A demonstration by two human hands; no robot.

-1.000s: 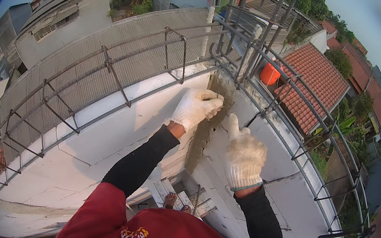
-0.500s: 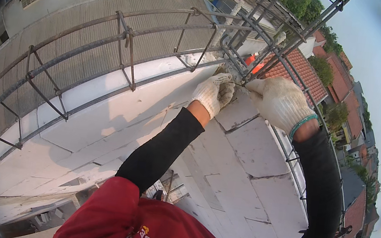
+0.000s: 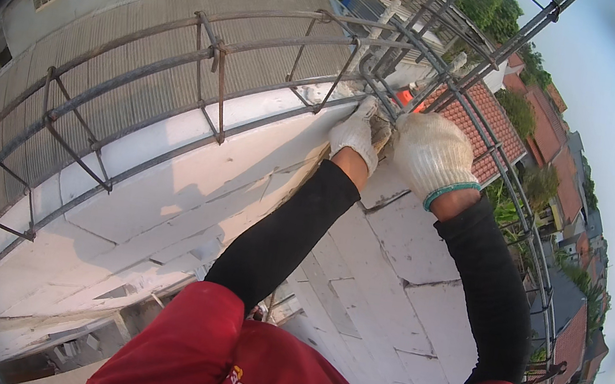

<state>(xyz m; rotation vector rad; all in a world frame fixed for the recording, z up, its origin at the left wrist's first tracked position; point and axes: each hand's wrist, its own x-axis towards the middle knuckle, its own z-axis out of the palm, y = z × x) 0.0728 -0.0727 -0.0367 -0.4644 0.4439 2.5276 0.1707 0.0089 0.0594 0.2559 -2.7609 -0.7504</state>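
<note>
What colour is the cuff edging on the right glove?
The cuff edging on the right glove is teal green, clearest in the head view.

Lighting: bright outdoor daylight, warm in tone. Pale sky (image 3: pixel 612 93), whitest low at right. White wall at left (image 3: pixel 200 142): sunlit patches broken by broad grey shadows. Distortion: fisheye; steel bars (image 3: pixel 221 50) bow strongly; 1 black circular border, blue-fringed. Focus: right gloved hand (image 3: pixel 432 153) pale, knit softly blurred; distant rooftops (image 3: pixel 537 106) indistinct.
</note>
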